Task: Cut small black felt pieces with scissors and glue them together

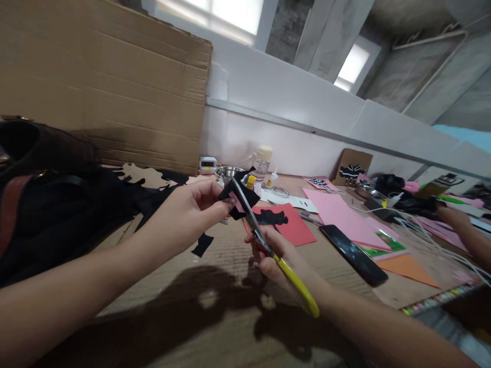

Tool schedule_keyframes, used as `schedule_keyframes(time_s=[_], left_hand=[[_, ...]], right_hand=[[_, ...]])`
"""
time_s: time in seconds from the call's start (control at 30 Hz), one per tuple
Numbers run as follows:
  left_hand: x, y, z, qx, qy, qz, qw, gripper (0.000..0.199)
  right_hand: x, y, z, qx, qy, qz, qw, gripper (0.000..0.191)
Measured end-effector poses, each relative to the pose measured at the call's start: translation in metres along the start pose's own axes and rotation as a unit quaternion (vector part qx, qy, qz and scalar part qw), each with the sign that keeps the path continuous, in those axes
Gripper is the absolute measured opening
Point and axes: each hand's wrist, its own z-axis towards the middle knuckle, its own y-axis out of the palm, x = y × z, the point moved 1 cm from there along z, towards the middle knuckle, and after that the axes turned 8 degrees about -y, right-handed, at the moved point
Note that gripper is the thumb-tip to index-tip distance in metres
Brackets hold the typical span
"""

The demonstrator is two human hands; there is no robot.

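Observation:
My left hand (205, 202) pinches a small piece of black fabric or paper (250, 197) between thumb and fingers, with a bit of pink showing in it. My right hand (274, 253) is closed on yellow-handled scissors (295, 283), whose metal blades slant up to the left and touch the black piece. Behind the blades lies a red sheet (301, 232) with a black cut-out shape (268, 216) on it. Below my left hand a black scrap (202, 245) rests on the wooden table (169, 286).
A phone (353, 254) lies right of my right hand, beside pink sheets (341, 214) and an orange sheet (406, 269). Behind stand a metal bowl (229, 171), a bottle (263, 159) and a glue bottle (272, 177). A dark bag (57, 204) sits left; another person's arm (464, 230) shows right.

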Motion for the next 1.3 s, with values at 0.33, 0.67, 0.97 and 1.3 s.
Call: schedule_keyframes(time_s=[0.33,0.67,0.97,1.3], left_hand=[[0.000,0.002,0.001,-0.003,-0.007,-0.049,0.999,0.025],[-0.003,0.007,0.002,-0.031,0.002,-0.128,0.991,0.011],[0.001,0.006,0.004,-0.041,-0.008,-0.151,0.988,0.010],[-0.002,0.007,0.002,-0.048,-0.003,-0.128,0.991,0.011]], right_hand=[[-0.003,0.002,0.001,0.013,0.005,0.012,1.000,0.063],[-0.004,0.003,0.000,0.010,0.004,0.000,1.000,0.065],[-0.004,0.002,-0.001,-0.002,0.008,-0.028,1.000,0.070],[-0.007,0.003,-0.001,-0.011,0.004,-0.019,1.000,0.066]])
